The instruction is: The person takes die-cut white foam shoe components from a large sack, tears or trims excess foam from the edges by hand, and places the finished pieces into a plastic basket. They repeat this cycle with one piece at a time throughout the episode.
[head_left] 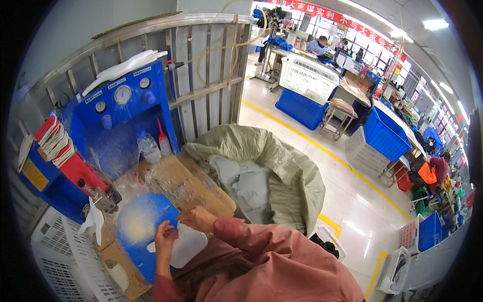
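Observation:
A flat white piece with rounded edges lies against my lap, beside a blue board dusted with pale powder. My left hand has its fingers closed on the piece's left side. Closed too, my right hand grips the upper edge of the same piece; its fingertips are partly hidden. To the left stands a blue machine with gauges and knobs. Its red arm ends in a metal head, where a white shaped piece hangs.
A large woven sack holding white pieces stands ahead, right of a cardboard-covered surface. A plastic bottle and a red-tipped squeeze bottle stand by the machine. A white crate is at lower left.

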Action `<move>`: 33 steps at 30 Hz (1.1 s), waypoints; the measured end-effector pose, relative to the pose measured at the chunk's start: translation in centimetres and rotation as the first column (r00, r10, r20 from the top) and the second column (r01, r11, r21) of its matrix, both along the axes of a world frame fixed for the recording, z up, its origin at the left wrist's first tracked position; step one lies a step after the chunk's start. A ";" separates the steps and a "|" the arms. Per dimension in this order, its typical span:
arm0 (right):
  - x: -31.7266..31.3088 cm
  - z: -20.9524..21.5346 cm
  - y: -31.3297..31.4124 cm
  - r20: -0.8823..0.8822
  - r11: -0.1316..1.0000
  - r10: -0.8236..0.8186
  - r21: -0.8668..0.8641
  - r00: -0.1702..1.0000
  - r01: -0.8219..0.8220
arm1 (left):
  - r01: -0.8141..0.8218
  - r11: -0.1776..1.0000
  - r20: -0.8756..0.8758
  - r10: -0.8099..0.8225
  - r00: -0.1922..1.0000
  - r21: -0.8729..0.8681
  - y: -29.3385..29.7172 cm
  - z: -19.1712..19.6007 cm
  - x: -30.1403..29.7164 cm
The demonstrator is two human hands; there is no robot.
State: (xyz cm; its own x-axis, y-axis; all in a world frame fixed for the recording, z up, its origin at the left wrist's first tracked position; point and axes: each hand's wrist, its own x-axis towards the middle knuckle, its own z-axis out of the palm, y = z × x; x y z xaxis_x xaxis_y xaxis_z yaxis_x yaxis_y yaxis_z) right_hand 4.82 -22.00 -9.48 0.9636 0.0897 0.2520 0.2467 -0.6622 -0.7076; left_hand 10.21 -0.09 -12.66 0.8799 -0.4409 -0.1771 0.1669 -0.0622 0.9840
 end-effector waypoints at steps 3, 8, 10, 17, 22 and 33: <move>-1.2 2.7 0.1 0.113 0.987 0.132 0.075 0.985 -0.141 | 0.044 0.917 0.605 -0.297 0.739 0.397 1.3 2.3 -1.2; -2.8 6.6 1.9 0.222 0.948 0.303 0.026 0.927 -0.317 | -0.018 0.791 0.686 -0.518 0.511 0.611 3.8 6.8 -2.3; -3.0 7.8 2.1 0.253 0.949 0.271 0.091 0.929 -0.302 | -0.004 0.741 0.638 -0.576 0.512 0.672 5.0 8.4 -2.7; -4.1 10.8 1.9 0.242 0.928 0.262 0.205 0.934 -0.313 | 0.186 0.705 0.387 -0.567 0.727 0.685 7.6 13.4 -4.4; -4.9 11.6 1.4 0.193 0.920 0.240 0.267 0.952 -0.286 | 0.254 0.620 0.220 -0.583 0.782 0.742 8.0 17.3 -6.2; -6.1 9.2 0.4 0.090 0.907 0.192 0.363 0.977 -0.211 | 0.157 0.811 0.489 -0.480 0.728 0.563 14.9 14.1 -10.6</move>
State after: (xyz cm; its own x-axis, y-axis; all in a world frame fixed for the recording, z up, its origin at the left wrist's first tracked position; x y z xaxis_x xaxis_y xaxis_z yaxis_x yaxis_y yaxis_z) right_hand -1.25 -21.61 -0.31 0.9197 0.1717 0.3530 0.3896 -0.2891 -0.8745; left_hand -0.39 14.83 1.49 0.6897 -0.7213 0.0639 -0.5448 -0.4588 0.7020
